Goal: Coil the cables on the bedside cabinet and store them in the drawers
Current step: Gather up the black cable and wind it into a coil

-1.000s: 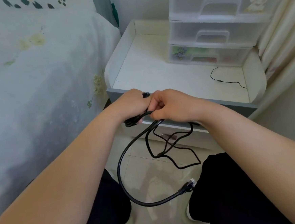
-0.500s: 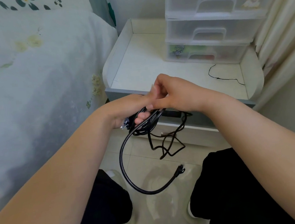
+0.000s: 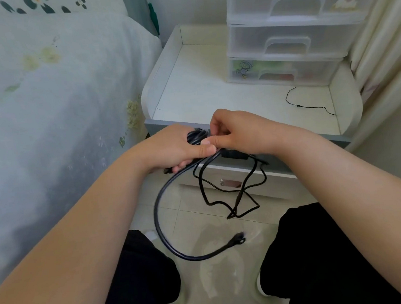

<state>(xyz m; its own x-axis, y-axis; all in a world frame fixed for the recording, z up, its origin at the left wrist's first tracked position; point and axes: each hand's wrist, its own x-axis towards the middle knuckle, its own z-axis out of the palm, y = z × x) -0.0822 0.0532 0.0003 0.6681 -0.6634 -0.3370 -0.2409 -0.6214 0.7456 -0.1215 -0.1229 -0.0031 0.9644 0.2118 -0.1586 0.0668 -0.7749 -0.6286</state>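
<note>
the left hand [image 3: 175, 147] gripped a coiled black cable [image 3: 197, 136] at the counter's [image 3: 214, 95] front edge; the right hand [image 3: 235, 131] pinched it. its loose tail hung floorward, plug [image 3: 238, 238] pointing right.

The cable [image 3: 166, 214] in the hands is black, as is the thin wire [image 3: 307, 104] on the white-topped, grey-fronted bedside cabinet [image 3: 214, 90]. The drawer unit [image 3: 288, 32] is translucent white with cartoon stickers. The bedsheet [image 3: 46, 92] is pale with small yellow and green flowers. The trousers [image 3: 323, 262] are black.
</note>
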